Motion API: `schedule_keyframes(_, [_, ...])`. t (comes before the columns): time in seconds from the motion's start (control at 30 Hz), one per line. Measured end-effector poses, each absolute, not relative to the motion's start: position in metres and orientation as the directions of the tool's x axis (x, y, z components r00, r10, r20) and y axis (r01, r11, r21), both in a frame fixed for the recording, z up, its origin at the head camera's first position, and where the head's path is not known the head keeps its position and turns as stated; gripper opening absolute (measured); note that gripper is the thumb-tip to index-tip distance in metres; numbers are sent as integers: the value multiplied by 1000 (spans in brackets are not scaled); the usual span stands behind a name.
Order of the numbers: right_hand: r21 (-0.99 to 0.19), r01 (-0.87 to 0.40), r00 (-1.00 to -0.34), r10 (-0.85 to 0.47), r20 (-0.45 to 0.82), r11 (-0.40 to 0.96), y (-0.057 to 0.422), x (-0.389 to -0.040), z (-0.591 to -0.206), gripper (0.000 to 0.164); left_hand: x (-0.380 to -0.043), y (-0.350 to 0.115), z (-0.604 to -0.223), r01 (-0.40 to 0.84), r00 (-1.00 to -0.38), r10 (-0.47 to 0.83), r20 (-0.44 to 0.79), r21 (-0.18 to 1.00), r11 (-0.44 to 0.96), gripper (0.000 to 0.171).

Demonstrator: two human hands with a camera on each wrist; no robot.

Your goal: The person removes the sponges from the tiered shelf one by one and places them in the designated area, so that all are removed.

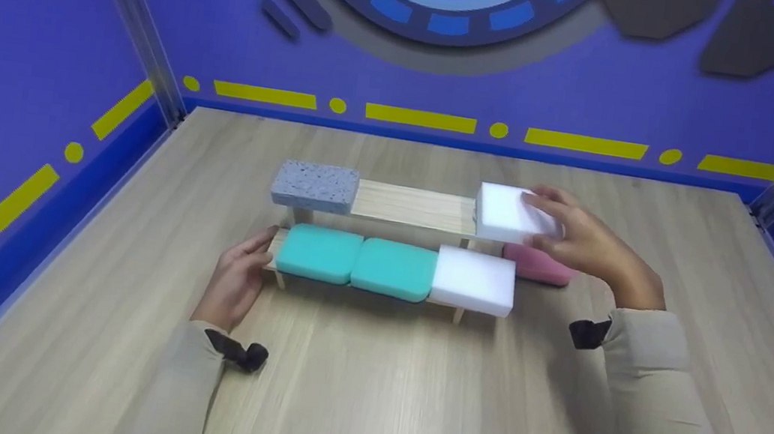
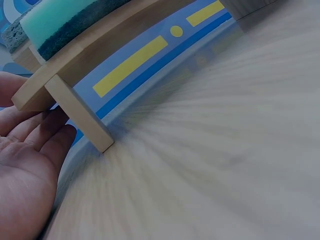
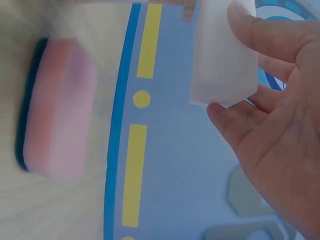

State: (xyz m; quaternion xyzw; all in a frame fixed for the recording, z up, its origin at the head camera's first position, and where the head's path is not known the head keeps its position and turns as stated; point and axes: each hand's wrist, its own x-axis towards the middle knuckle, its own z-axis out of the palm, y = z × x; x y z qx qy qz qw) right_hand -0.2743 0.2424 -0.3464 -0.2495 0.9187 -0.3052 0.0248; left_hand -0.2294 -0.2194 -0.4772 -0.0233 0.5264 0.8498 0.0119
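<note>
My right hand [image 1: 585,237] grips a white sponge block [image 1: 501,210] at the right end of the upper tier of a small wooden two-tier rack [image 1: 413,206]. In the right wrist view, thumb and fingers lie on either side of that block [image 3: 220,65]. With the thumb above and fingers below, my left hand [image 2: 27,165] holds the left end of the rack's lower board [image 2: 35,92]. Two teal scouring sponges [image 1: 317,253] and another white block [image 1: 475,281] line the lower tier. A grey speckled sponge [image 1: 315,186] sits at the upper tier's left end.
A pink scouring sponge [image 1: 539,266] lies on the wooden tabletop [image 1: 348,386], just right of the rack and under my right hand. Blue-purple panels [image 1: 406,83] with yellow dashes close off the back and both sides.
</note>
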Motion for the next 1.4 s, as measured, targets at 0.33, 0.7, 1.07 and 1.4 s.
schedule_keyframes(0.33, [-572, -420, -890, -442, 109, 705, 267, -271, -352, 63, -228, -220, -479, -60, -997, -14, -75, 888, -457, 57])
schedule_keyframes(0.7, [-535, -393, -908, -409, 94, 748, 296, -273, -363, 64, -228, -222, -477, -40, -998, -17, -53, 891, -452, 57])
schedule_keyframes(1.07, [-529, -396, -909, -400, 113, 751, 317, -272, -374, 63, -227, -221, -476, -65, -997, -2, -74, 893, -446, 58])
schedule_keyframes(1.4, [-517, -377, -919, -378, 107, 769, 328, -271, -381, 62, -229, -220, -477, -72, -997, 16, -72, 886, -457, 58])
